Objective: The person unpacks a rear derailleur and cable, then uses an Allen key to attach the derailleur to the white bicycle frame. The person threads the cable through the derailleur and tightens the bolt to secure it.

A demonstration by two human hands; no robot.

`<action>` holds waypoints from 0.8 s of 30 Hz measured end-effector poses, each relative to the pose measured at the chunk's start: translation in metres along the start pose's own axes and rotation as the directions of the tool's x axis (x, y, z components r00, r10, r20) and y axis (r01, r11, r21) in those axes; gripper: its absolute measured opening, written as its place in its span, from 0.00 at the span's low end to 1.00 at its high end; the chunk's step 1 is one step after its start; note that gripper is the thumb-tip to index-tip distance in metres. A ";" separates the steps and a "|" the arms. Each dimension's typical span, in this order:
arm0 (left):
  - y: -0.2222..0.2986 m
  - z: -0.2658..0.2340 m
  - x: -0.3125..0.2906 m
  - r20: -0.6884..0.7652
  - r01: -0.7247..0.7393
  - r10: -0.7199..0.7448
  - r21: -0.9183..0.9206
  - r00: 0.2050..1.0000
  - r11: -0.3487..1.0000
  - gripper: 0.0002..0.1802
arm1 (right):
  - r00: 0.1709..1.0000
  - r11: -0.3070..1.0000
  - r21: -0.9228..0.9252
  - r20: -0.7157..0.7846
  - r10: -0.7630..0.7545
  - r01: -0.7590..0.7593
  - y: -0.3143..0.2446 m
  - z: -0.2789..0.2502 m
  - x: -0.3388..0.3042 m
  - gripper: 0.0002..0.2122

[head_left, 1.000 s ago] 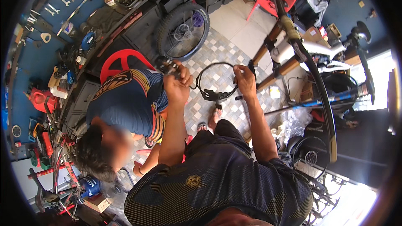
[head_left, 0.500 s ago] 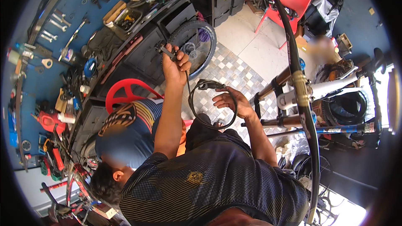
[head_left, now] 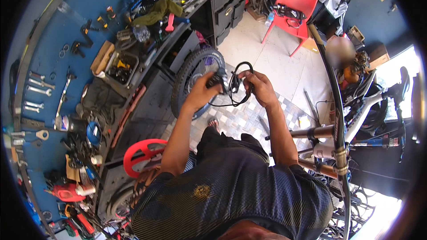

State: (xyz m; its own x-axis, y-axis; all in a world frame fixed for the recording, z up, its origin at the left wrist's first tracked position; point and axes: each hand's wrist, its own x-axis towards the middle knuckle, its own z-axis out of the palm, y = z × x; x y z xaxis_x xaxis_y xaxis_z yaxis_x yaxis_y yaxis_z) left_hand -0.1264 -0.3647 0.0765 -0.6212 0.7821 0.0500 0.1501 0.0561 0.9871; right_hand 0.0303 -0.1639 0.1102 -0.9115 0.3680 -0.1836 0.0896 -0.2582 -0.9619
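Both of my hands are raised in front of my body, over the tiled floor. My left hand is closed round a dark, compact part blurred by motion, so its exact kind is unclear. Right beside it, a thin black cable hangs in loose loops between the hands. My right hand pinches these loops between thumb and fingers. A lower strand of the cable runs back toward the left hand.
A bicycle wheel leans against dark cabinets beyond my left hand. Tools crowd the bench and the blue wall. At right stands a bike fork beside a long dark bar. A red chair stands far off; another red chair is near my left elbow.
My hands have come closer together; the left moved right and lower, the right slightly up. The cable's wide loop is gathered smaller. My view has shifted, and the co-worker at left is mostly hidden.
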 end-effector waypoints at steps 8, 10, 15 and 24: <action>-0.024 -0.009 0.108 0.292 -0.024 -0.010 0.112 0.956 0.993 0.20 | 0.845 0.389 -0.774 0.336 -0.415 0.499 -0.057 0.040 0.067 0.20; -0.026 0.009 0.140 0.192 0.076 -0.061 -0.072 0.979 0.994 0.17 | 0.806 0.220 -0.853 0.319 -0.499 0.474 -0.061 0.042 0.075 0.25; -0.003 0.040 0.200 0.220 0.176 -0.114 -0.285 0.969 0.942 0.21 | 0.823 0.623 -0.702 -0.093 -0.561 0.345 -0.053 -0.013 0.121 0.36; -0.017 0.124 0.347 0.396 -0.052 0.076 -0.071 0.915 0.996 0.34 | 0.864 0.951 -0.074 -0.402 -0.303 0.299 -0.050 -0.138 0.186 0.33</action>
State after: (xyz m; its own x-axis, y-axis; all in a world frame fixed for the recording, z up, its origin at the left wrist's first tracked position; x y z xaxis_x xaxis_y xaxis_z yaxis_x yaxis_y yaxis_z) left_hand -0.2492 -0.0169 0.0581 -0.2523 0.9658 0.0602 0.1266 -0.0287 0.9915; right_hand -0.0881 0.0405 0.0961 -0.6532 0.7555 0.0509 -0.1573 -0.0696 -0.9851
